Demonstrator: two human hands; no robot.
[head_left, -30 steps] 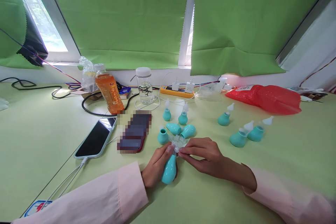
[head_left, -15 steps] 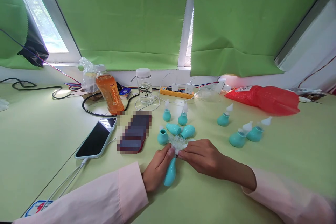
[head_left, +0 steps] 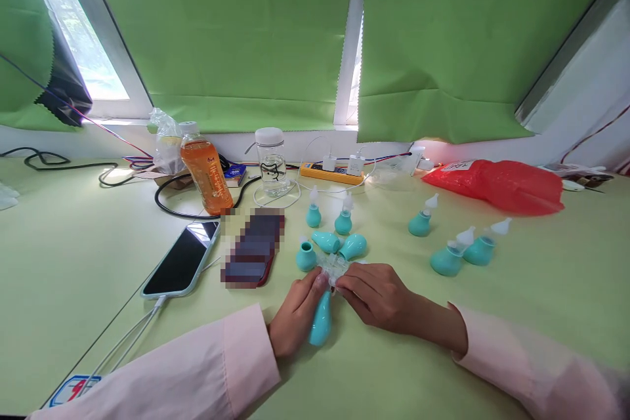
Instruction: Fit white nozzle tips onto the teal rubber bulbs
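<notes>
My left hand [head_left: 298, 315] is closed at the centre, its thumb and fingers pinching at the edge of some small clear plastic pieces [head_left: 335, 266]. My right hand [head_left: 377, 295] is closed too, fingertips together at the right side of the same pieces. What exactly either pinch holds is too small to name. A teal bulb [head_left: 321, 321] lies beside my left hand, its narrow end toward the fingertips. Just beyond the clear pieces, two teal bulbs [head_left: 353, 247] lie on their sides and an open-mouthed teal bulb [head_left: 306, 257] stands upright.
Teal bulbs with white tips [head_left: 447, 261] stand at the right and behind. To the left are a white-cased phone [head_left: 182, 261], a dark phone [head_left: 254, 248] and an orange drink bottle [head_left: 207, 174]. A clear bottle [head_left: 272, 167], power strip [head_left: 331, 174] and red bag [head_left: 497, 187] line the back.
My right hand and forearm have shifted slightly left. My left hand stays at nearly the same place, and the bulb beside it has barely moved.
</notes>
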